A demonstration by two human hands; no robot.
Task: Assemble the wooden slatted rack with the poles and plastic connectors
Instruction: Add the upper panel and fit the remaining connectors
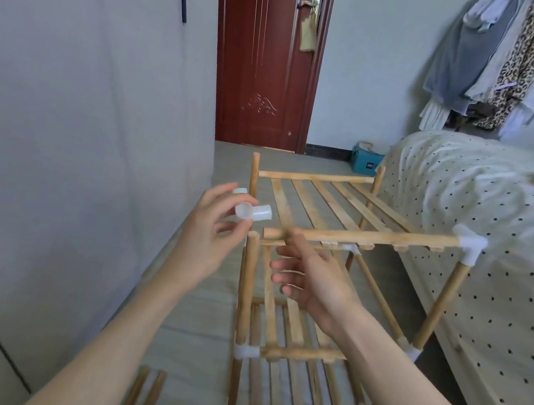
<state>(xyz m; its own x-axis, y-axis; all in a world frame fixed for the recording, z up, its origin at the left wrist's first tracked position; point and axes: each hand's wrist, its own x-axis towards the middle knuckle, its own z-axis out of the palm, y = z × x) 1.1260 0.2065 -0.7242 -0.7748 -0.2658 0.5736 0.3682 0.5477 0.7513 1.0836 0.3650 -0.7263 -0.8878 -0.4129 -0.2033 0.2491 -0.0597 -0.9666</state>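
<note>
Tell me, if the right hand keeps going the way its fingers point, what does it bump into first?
Probably the bare wooden pole standing just left of the right hand. The fingers point left toward it, though depth is hard to judge, so they might pass in front of it.

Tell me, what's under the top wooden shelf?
Under the top slatted wooden shelf sits a lower slatted shelf near the grey floor. The right hand and forearm cover part of it.
</note>
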